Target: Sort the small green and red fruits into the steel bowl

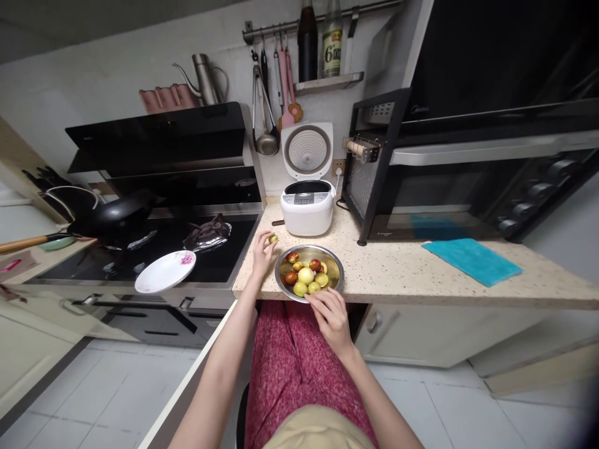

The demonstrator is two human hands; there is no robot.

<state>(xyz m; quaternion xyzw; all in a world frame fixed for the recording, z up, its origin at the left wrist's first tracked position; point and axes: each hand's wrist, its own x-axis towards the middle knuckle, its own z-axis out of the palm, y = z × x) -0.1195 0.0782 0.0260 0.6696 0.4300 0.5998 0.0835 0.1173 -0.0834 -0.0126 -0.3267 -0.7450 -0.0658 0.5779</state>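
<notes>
The one mark that can be read is a large "6" with a degree sign on the yellow-and-red label of the clear bottle [332,38] standing on the wall shelf [328,83]. The dark bottle [307,40] beside it shows no readable label. The rice cooker [307,199] has a control panel, but its print is too small to read.

Small green-yellow fruit [273,238] pinched just left of a steel bowl [282,264] of mixed red-and-green fruits [306,275].
</notes>
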